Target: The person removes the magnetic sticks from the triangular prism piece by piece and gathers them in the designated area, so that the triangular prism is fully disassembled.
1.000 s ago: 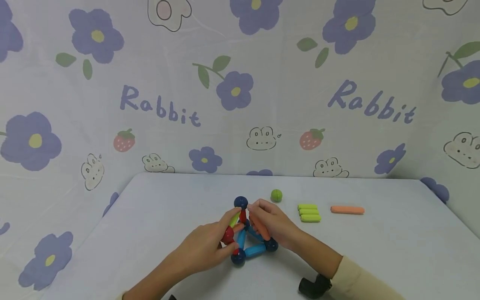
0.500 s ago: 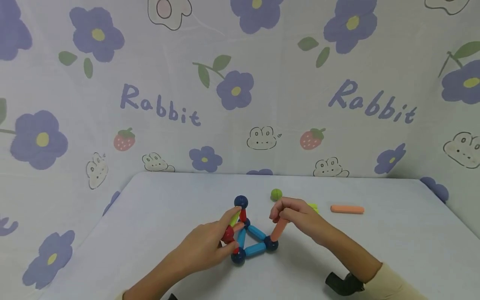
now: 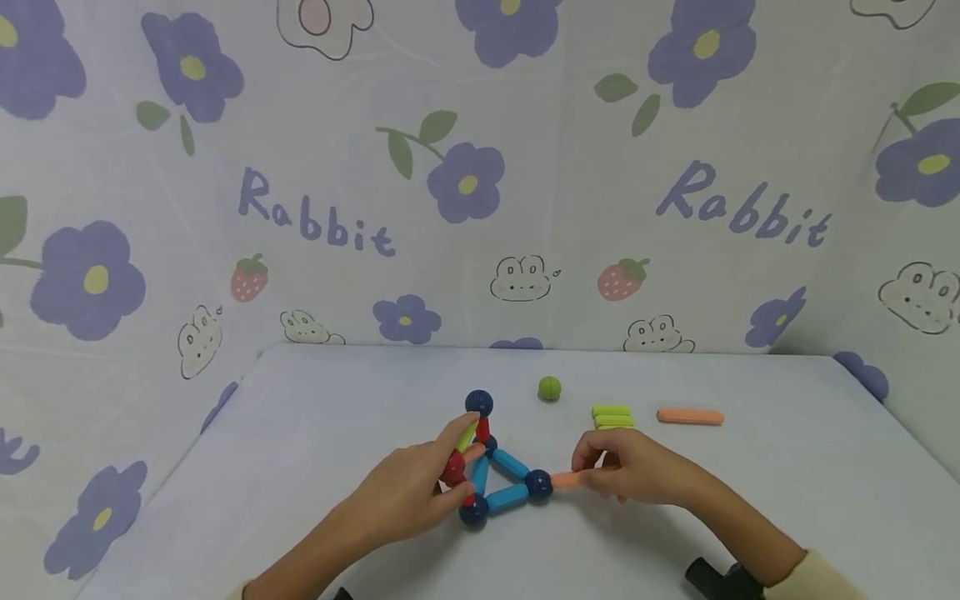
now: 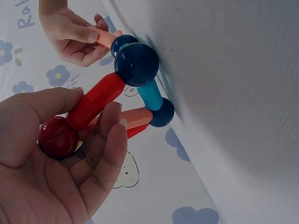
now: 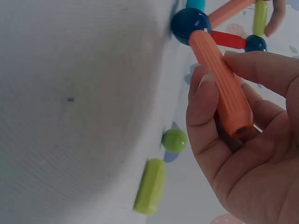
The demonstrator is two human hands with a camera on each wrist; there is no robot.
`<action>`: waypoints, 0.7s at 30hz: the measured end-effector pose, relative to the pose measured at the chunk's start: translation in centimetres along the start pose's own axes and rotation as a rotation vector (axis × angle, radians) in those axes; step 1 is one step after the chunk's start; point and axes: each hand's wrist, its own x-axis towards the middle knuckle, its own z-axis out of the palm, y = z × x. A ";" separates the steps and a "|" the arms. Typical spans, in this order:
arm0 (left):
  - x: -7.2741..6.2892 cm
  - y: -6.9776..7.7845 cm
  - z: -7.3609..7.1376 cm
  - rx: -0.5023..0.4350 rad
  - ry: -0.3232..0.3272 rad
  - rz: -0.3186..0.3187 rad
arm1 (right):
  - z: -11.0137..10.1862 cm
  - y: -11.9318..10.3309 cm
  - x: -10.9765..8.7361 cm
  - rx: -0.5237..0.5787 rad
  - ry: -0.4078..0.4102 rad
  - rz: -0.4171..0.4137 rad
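A frame of magnetic rods and balls stands on the table, with blue rods (image 3: pixel 508 498) joining dark blue balls in a triangle. My left hand (image 3: pixel 397 492) steadies its left side, thumb and fingers round a red rod (image 4: pixel 96 100) beside a red ball (image 4: pixel 58 137). Another dark blue ball (image 3: pixel 479 403) tops the frame above those fingertips. At the triangle's right corner, my right hand (image 3: pixel 637 471) pinches an orange rod (image 5: pixel 222 84) between thumb and fingers. This rod's far end meets the corner ball (image 3: pixel 538 485), and it lies nearly level, pointing right.
Behind the frame sits a green ball (image 3: pixel 550 388) on the white table (image 3: pixel 360 383). Several light green rods (image 3: pixel 611 412) lie side by side past my right hand, with a loose orange rod (image 3: pixel 690 416) farther right. A patterned cloth (image 3: pixel 562 167) hangs behind the table.
My right hand has moved right and down, swinging the orange rod from over the triangle to outward from the right corner ball. The left hand keeps its hold.
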 end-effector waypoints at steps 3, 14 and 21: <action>0.1 0.0 -0.2 -0.005 -0.005 -0.005 | 0.3 0.2 0.4 -0.057 0.001 -0.028; 0.0 0.3 -0.3 -0.002 0.002 -0.016 | 1.0 0.0 0.8 -0.152 0.031 -0.049; 0.0 0.2 0.0 0.006 0.018 0.010 | 1.2 0.2 0.5 -0.219 0.049 0.017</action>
